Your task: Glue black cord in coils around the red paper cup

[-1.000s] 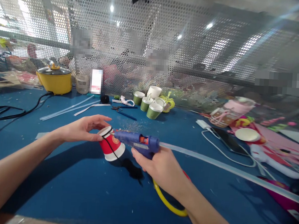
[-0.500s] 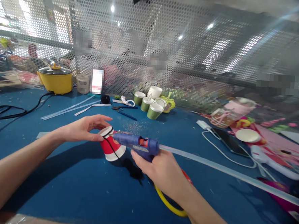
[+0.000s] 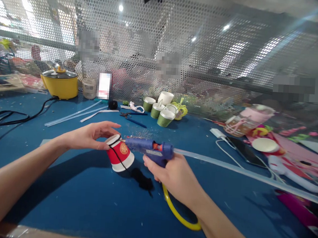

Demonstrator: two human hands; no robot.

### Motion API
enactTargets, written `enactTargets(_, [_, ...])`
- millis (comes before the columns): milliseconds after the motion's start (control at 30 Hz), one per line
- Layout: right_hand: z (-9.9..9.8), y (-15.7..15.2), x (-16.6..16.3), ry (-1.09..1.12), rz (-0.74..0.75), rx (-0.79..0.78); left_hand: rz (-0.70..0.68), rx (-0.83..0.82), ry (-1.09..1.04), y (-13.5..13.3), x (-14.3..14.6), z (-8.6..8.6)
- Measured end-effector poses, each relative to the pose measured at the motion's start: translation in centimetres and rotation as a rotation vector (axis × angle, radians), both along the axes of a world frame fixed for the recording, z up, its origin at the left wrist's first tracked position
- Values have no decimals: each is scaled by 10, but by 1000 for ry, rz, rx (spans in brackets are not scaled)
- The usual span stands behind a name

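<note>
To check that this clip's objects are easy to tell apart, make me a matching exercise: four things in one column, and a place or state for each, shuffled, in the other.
1. Red-and-white cup
2. Glue gun
3. Yellow pot
4. Pliers

A. Lying spread open on the blue tabletop
B. Gripped by the right hand
C. Held at its upper end by the left hand
D. Lidded, beside a jar

Pairs: 1-C, 2-B, 3-D, 4-A
</note>
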State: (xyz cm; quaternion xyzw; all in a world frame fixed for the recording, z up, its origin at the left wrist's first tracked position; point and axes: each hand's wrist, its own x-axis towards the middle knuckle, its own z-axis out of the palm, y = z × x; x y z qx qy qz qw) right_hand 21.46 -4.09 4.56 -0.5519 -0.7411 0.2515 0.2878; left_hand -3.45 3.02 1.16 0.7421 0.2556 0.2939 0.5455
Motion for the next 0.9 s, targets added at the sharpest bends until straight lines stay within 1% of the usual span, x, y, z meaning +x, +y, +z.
enactTargets(167, [-3, 4, 1, 6, -5, -29, -7, -39, -10, 0, -1, 0])
enactTargets(433, [-4, 5, -1, 15, -15, 17, -14, -49, -11, 1, -3, -2])
enactTargets(633, [-2, 2, -1, 32, 8, -51, -19, -45, -13, 1, -3, -2])
enactTargets(900, [-5, 4, -2, 18, -19, -10, -6, -50, -14, 1, -4, -3])
